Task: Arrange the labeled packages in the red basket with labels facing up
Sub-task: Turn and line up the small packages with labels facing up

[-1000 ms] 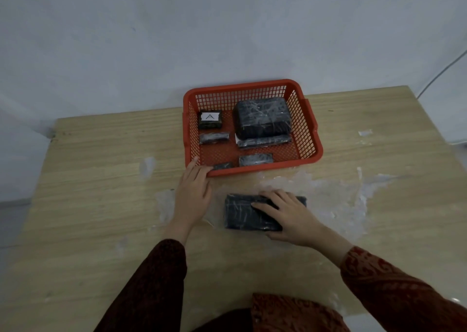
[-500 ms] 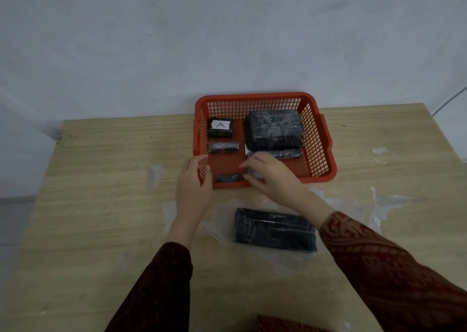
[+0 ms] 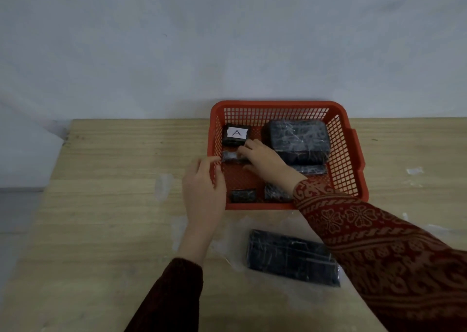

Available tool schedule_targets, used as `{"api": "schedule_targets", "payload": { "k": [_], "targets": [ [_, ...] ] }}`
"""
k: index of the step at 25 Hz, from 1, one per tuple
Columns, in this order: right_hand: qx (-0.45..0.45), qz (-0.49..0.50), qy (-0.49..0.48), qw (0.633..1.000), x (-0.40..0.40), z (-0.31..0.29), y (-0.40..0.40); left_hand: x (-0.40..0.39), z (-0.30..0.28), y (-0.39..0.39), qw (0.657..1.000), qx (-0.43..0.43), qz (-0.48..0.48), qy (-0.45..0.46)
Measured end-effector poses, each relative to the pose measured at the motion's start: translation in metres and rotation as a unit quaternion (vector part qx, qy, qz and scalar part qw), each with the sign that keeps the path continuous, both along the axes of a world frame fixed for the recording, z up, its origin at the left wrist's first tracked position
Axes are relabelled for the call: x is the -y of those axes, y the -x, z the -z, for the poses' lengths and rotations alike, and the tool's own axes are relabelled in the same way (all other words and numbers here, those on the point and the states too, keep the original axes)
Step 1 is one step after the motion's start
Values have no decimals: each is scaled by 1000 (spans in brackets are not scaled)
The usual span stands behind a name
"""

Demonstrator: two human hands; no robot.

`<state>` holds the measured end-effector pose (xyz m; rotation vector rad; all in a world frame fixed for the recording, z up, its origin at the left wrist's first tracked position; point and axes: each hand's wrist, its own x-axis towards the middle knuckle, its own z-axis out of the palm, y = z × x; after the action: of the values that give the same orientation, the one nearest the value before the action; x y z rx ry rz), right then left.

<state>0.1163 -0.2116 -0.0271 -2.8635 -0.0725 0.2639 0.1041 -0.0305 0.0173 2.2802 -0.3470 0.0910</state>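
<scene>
The red basket stands at the table's far side and holds several black wrapped packages. One small package shows a white "A" label facing up. A large package fills the back right. My right hand reaches into the basket, its fingers on a small wrapped package at the left middle. My left hand rests on the basket's front left corner, fingers curled over the rim. A flat black package lies on the table in front of the basket.
Two small packages lie along the basket's front wall, and a long one sits under the large package. Clear plastic film is spread on the wooden table. A wall stands right behind.
My right hand left the flat package on the table and moved into the basket, then farther back and left onto a small package. My left hand stayed at the basket's corner.
</scene>
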Motion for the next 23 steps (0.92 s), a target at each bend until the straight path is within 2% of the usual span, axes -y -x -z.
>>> {"api": "schedule_targets", "payload": {
  "k": [3, 8, 12, 17, 20, 23],
  "targets": [
    [2, 6, -15, 1000, 3, 3, -5, 12, 13, -15, 1000, 0, 6, -14],
    [-44, -14, -38, 998, 8, 0, -13, 13, 40, -14, 996, -61, 40, 44],
    [19, 9, 10, 1000, 4, 5, -12, 10, 46, -16, 994, -64, 41, 78],
    [47, 26, 66, 996, -2, 8, -14, 11, 47, -14, 995, -75, 28, 67],
    [42, 30, 87, 995, -4, 7, -9, 11, 47, -15, 990, -109, 8, 94],
    [38, -5, 58, 998, -2, -5, 2, 12, 45, -16, 990, -103, 0, 98]
  ]
}}
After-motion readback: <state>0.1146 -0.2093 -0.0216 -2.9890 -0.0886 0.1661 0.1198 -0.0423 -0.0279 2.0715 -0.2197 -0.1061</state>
